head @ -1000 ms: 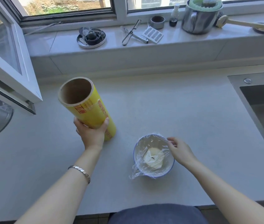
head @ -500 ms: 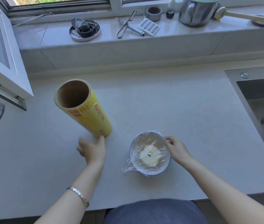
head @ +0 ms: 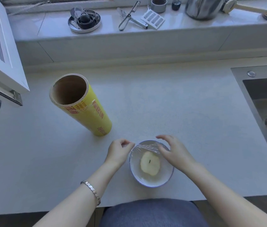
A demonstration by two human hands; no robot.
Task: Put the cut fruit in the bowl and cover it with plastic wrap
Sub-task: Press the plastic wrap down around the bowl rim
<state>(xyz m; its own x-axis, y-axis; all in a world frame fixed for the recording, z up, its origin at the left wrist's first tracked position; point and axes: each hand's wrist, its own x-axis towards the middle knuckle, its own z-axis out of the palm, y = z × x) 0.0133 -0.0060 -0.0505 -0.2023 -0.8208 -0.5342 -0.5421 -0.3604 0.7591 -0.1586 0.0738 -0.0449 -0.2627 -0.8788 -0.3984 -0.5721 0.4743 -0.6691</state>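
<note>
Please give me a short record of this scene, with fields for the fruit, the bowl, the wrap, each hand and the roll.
cut fruit: one pale piece, lying in the bowl
bowl: on the counter, between both hands
plastic wrap: over the bowl, bunched at the far rim
left hand: pinches the wrap's edge beside the left rim
right hand: fingers spread over the far rim
roll: yellow, upright, no hand on it

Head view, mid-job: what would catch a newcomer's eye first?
The tall yellow roll of plastic wrap stands on end, left of centre on the counter. Near the front edge, the bowl holds pale cut fruit under plastic wrap. The left hand pinches the wrap at the far-left rim, and the right hand is spread over the far-right rim.
</note>
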